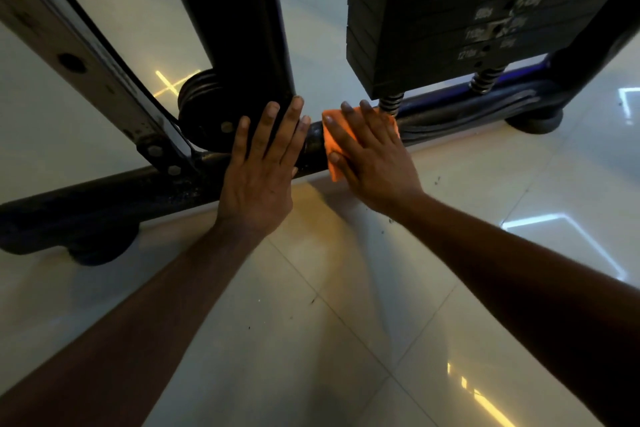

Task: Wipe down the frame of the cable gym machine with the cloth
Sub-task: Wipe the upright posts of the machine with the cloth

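The machine's black base bar (104, 194) runs low across the floor from left to right. An orange cloth (334, 146) lies over this bar, just right of the dark upright post (239, 21). My right hand (374, 159) lies flat on the cloth and presses it against the bar, covering most of it. My left hand (263, 170) rests flat on the bar at the foot of the upright, fingers spread, holding nothing.
A black weight stack (443, 17) hangs above the bar on the right, with two coil springs (391, 102) under it. A pulley wheel (204, 114) and a slanted grey rail (69, 45) stand at left. Rubber feet (100, 250) carry the bar on glossy tiles with dirt specks.
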`<state>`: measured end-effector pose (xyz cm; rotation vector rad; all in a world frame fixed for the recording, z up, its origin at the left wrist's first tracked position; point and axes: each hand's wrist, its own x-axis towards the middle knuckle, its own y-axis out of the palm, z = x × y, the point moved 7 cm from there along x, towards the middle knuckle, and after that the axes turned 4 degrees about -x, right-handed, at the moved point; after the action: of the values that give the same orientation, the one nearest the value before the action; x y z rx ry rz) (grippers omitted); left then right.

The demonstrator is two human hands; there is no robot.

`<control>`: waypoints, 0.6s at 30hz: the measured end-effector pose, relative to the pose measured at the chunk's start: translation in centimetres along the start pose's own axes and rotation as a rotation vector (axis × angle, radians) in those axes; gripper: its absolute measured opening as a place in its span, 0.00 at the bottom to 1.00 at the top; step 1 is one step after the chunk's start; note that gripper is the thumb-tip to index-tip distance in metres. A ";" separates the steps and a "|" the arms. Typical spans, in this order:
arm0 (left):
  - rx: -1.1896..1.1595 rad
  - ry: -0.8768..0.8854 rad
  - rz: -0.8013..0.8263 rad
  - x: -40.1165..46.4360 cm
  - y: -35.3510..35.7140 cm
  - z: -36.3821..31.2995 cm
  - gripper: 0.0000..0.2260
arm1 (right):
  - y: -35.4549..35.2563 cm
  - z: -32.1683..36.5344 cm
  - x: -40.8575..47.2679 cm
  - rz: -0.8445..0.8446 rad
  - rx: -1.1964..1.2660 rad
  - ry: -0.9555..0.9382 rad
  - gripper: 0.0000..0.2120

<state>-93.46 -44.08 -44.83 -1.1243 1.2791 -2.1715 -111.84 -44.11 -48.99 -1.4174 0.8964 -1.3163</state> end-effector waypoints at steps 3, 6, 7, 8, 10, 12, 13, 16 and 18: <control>0.000 -0.011 0.089 -0.4 0.6 -0.6 0.40 | -1.1 0.9 -0.2 -0.044 0.111 0.028 0.29; -0.067 0.017 0.172 -1.3 1.4 -2.1 0.36 | -2.2 -0.4 -1.3 0.018 0.148 -0.008 0.29; -0.127 0.013 0.178 -1.5 1.5 -2.6 0.34 | -2.4 -0.9 -2.0 0.032 0.170 -0.004 0.28; -0.197 0.009 0.176 -1.5 1.4 -3.2 0.32 | -2.8 -1.5 -3.0 0.036 0.200 0.012 0.28; -0.328 0.021 0.156 -1.4 1.2 -4.5 0.29 | -3.5 -2.8 -5.3 0.027 0.260 0.070 0.29; -0.405 0.048 0.129 -0.8 1.0 -5.8 0.27 | -3.9 -4.9 -7.6 -0.015 0.286 0.130 0.28; -0.431 0.056 0.114 -0.1 1.0 -6.2 0.26 | -3.9 -6.2 -8.4 -0.035 0.293 0.162 0.28; -0.544 0.013 0.077 2.9 0.7 -6.9 0.26 | -4.2 -9.9 -8.5 -0.106 0.318 0.296 0.29; -0.631 -0.083 0.085 5.1 0.9 -7.2 0.24 | -4.1 -10.7 -6.8 -0.149 0.343 0.357 0.29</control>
<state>-102.30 -43.88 -45.23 -1.3273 2.0033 -1.6714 -123.78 -38.36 -47.41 -1.0145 0.7537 -1.7790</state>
